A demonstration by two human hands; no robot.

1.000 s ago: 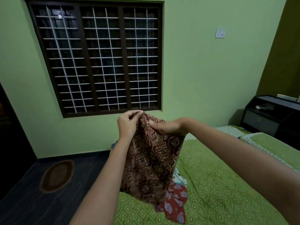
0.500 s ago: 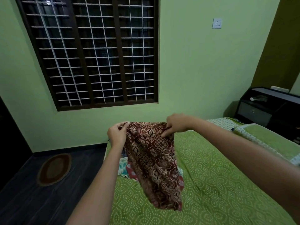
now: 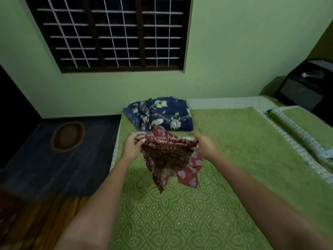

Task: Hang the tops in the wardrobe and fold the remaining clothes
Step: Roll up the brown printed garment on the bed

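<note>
Dim, greenish indoor light; the window (image 3: 111, 31) is dark. Motion blur softens everything, and wide-angle distortion bends the edges.

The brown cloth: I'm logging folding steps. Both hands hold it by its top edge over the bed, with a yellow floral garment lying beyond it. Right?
Not quite. The head view shows the garment beyond is navy floral, not yellow. The left hand and right hand do hold the brown cloth by its top edge over the bed.

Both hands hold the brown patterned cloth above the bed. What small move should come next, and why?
Probably lower it flat onto the green bedcover. The left hand and right hand pinch the top corners of the brown cloth, which hangs bunched, its tip just above the cover, so it cannot be folded yet.
</note>
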